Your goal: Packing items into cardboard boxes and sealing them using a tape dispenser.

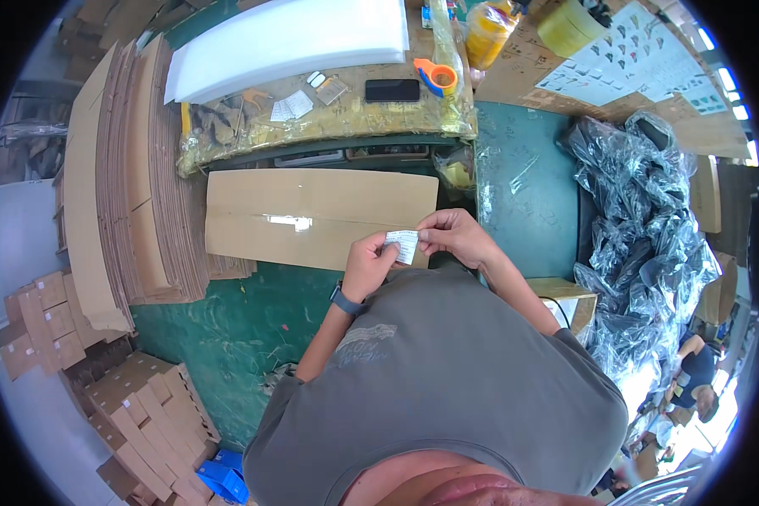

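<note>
Between my two hands is a small white printed label [406, 245], held in front of my chest. The thumb of my left hand [369, 266] presses on its left side, with the fingers curled behind. My right hand [457, 238] pinches its upper right corner between thumb and fingertips. Just beyond and partly beneath my hands lies a long flat brown cardboard box [312, 207], its lengthwise seam facing up and a shiny strip of clear tape near the middle. The near right corner of the box is hidden by my hands and shirt.
Behind the box stands a worn bench [270, 139] with a black phone [392, 90], an orange tape dispenser [436, 77] and white foam sheets [291, 46]. Flattened cartons [148, 169] are stacked at left. Plastic-wrapped dark goods [641, 219] pile at right; another person [697, 375] is beyond.
</note>
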The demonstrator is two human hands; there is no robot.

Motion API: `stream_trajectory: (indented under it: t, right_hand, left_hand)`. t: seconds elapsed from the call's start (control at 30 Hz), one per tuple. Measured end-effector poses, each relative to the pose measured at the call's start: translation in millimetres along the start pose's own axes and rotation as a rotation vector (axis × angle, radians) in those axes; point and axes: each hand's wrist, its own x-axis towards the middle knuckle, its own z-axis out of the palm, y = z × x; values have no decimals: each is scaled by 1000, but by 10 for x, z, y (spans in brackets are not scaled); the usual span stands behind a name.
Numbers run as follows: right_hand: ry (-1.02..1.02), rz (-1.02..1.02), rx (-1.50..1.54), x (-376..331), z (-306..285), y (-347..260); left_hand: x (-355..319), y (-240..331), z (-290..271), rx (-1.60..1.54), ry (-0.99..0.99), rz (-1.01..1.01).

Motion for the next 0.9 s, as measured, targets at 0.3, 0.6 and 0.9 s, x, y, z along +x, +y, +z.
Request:
stream_trajectory:
  t: [0.3,0.6,0.9]
  right_hand:
    - [6,10,163,-420,-317,244]
    - [63,-261,3,-514,-323,260]
    - [74,-314,-52,-520,-121,197]
  left_hand:
    - [-117,-47,595,171,96,59]
    - [22,37,901,213,281,208]
    - [-11,104,678,-333,-101,-96]
